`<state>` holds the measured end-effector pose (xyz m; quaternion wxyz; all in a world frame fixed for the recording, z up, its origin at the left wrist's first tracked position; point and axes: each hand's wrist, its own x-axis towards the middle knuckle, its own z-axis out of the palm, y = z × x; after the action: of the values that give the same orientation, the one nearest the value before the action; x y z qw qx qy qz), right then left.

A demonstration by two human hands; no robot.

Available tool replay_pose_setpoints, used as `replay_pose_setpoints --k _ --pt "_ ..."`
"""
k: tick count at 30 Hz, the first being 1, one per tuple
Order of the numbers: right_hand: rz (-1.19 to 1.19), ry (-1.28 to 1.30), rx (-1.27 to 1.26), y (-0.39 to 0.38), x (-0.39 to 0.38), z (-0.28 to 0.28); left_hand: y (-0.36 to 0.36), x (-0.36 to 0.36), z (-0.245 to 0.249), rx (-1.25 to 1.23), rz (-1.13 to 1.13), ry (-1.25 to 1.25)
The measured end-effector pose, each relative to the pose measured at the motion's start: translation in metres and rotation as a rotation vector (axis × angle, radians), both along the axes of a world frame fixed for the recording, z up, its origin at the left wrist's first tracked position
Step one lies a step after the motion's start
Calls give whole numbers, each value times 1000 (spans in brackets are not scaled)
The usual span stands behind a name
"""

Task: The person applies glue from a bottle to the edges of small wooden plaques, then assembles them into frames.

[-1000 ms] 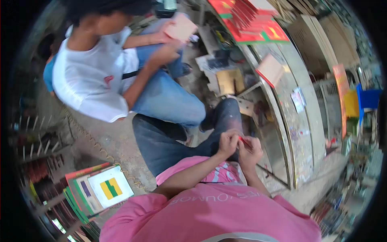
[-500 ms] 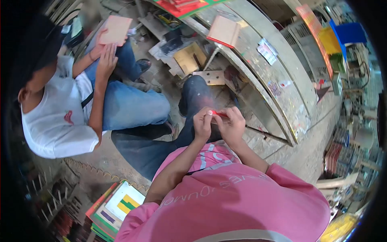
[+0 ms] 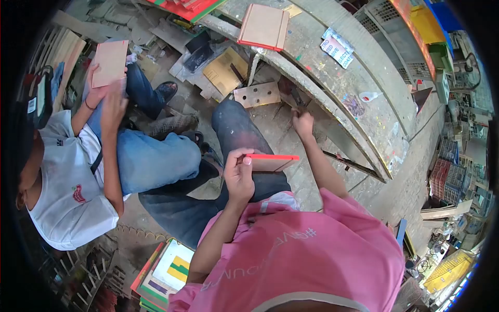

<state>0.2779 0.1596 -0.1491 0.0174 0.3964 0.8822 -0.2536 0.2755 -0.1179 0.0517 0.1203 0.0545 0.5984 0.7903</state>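
My left hand grips a thin board with a red edge by its left end, above my legs. The board is seen nearly edge-on. My right hand is stretched out beyond it, under the workbench's near edge, by a dark tool-like item. Its fingers look curled, and what they hold is too small to make out. A similar wooden board with red edges lies on the bench.
A seated co-worker at the left holds another board. The workbench runs from top centre to right. A perforated plate and a brown panel lie below it. Stacked coloured boards stand at lower left.
My right hand has left the board and moved up under the bench. My left hand has shifted left, still with the board, which now shows more of its length. The whole view has shifted.
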Motion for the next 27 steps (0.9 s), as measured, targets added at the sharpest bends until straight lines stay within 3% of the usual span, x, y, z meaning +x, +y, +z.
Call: replay_pose_setpoints --k 1,3,5,7,8,9,11,14,15,17,19,21,23,24,25,27 --pt "93 48 237 11 -2 -38 0 1 -1 -12 9 -14" --pt "-17 -44 301 21 -24 -55 -2 1 8 -52 -110 -50" --pt "17 -236 401 39 -31 -78 -4 -1 13 -49 -114 -82" --pt "195 -39 557 74 -29 -134 -7 -5 15 0 -160 -28" --pt "328 -230 390 81 -32 -124 -8 -7 16 -52 -148 -11" --pt "130 -11 196 82 -41 -125 -8 -8 20 -66 -129 -9" --pt "199 20 503 76 -36 -127 -4 -6 29 -33 -69 40" --pt "264 219 464 74 -19 -124 -2 -5 36 -67 7 176" --pt "269 218 466 67 -8 -106 -2 -4 37 -61 45 235" --pt "425 -108 152 37 27 -23 -4 -2 37 -111 56 302" --pt "-57 33 -495 -16 38 92 -2 1 29 -155 69 360" --pt "-190 132 -920 -35 78 147 4 3 12 -170 125 449" --pt "-335 256 -1062 -68 94 237 9 3 5 -171 133 437" --pt "-344 374 -1001 -89 96 271 11 2 4 -216 162 485" --pt "-355 491 -935 -108 100 291 12 3 4 -260 187 529" --pt "-151 637 -726 -133 110 296 15 3 3 -248 180 536"
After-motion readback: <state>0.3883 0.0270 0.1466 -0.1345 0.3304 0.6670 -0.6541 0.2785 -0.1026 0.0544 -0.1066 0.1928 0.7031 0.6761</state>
